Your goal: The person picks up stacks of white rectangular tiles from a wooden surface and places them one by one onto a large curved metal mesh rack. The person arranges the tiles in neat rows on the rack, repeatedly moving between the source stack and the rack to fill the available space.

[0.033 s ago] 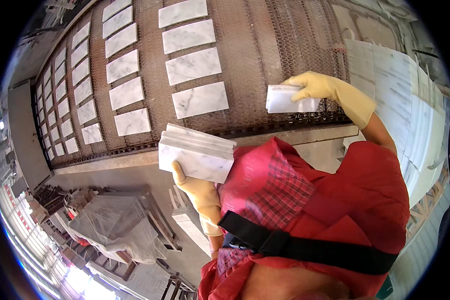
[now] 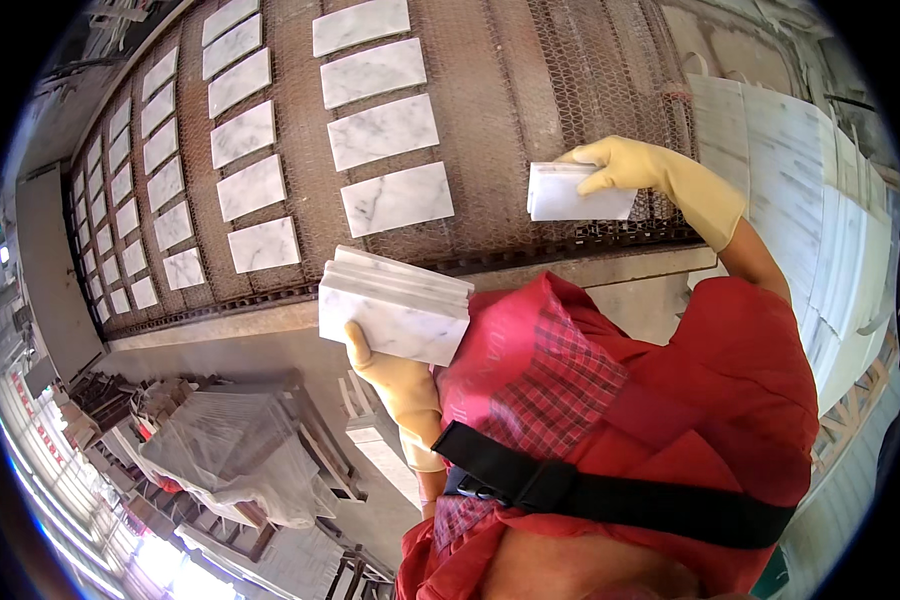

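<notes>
Pinching a short stack of white rectangular stone tiles over the brown wire-mesh bed, your yellow-gloved right hand shows no visible change of grip; your yellow-gloved left hand likewise holds a thicker grey-veined stack, so both loads remain in hand.

Tiles, 11 o'clock: smooth, marble-like. Mesh bed, 1 o'clock: rough, metallic-looking. Right glove, 2 o'clock: matt, rubbery. Sheeting, 8 o'clock: wrinkled, translucent plastic.
</notes>
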`<state>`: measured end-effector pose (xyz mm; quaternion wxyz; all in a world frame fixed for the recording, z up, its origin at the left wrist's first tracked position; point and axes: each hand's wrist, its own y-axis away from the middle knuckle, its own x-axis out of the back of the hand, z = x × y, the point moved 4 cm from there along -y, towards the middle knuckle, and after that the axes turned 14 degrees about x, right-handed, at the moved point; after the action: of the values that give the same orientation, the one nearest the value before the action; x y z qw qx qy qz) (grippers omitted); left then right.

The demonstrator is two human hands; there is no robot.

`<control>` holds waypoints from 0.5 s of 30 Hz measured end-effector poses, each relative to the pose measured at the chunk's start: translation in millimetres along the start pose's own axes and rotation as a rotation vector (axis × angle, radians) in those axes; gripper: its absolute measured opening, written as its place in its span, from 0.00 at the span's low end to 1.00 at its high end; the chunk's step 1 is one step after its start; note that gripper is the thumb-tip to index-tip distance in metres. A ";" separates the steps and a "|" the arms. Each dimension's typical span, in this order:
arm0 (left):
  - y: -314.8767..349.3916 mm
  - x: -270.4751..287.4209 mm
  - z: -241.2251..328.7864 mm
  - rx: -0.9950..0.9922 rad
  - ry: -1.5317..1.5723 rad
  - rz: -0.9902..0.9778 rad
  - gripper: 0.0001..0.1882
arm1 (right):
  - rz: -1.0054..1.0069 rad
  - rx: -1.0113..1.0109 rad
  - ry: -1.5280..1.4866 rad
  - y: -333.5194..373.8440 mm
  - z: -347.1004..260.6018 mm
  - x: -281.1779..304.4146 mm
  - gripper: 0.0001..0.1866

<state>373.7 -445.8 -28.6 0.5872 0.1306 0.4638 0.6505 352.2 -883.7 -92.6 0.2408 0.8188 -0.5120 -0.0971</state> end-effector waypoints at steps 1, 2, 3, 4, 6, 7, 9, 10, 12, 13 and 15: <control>1.0 -0.1 -1.9 0.012 -0.003 -0.009 0.52 | 0.002 0.004 -0.001 -3.2 3.9 1.0 0.35; 2.9 -1.1 -3.1 0.014 -0.008 -0.016 0.52 | 0.006 0.009 0.001 -5.7 7.0 3.7 0.35; 4.6 -1.0 -5.0 0.017 -0.013 -0.020 0.52 | 0.007 0.015 0.002 -9.2 11.5 5.5 0.36; 6.6 -2.0 -6.1 0.010 -0.017 -0.024 0.52 | -0.010 0.017 0.020 -13.3 6.0 8.1 0.37; 9.6 -1.0 -7.9 0.000 -0.023 -0.019 0.51 | -0.042 0.039 0.057 -19.5 0.0 13.0 0.37; 9.9 0.0 -9.1 -0.004 -0.026 -0.011 0.51 | -0.056 0.050 0.075 -22.0 -1.9 15.7 0.37; 10.7 -1.1 -10.6 -0.022 -0.048 0.002 0.51 | -0.054 0.031 0.090 -25.2 -1.6 18.6 0.37; 12.5 -3.4 -11.6 -0.038 -0.062 0.011 0.50 | -0.049 0.021 0.095 -26.1 -3.6 19.2 0.37; 14.1 -3.2 -15.9 -0.040 -0.073 0.024 0.49 | -0.015 0.025 0.121 -23.8 -3.5 20.3 0.37; 17.4 -1.8 -17.4 -0.033 -0.064 0.040 0.48 | 0.016 0.060 0.228 -24.7 -3.6 21.1 0.37; 23.7 1.8 -18.9 -0.027 -0.038 0.043 0.46 | 0.103 0.134 0.525 -23.0 -0.8 19.2 0.38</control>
<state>344.5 -449.9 -21.4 0.5834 0.1448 0.4409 0.6665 379.5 -892.2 -101.6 0.3154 0.8029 -0.4782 0.1650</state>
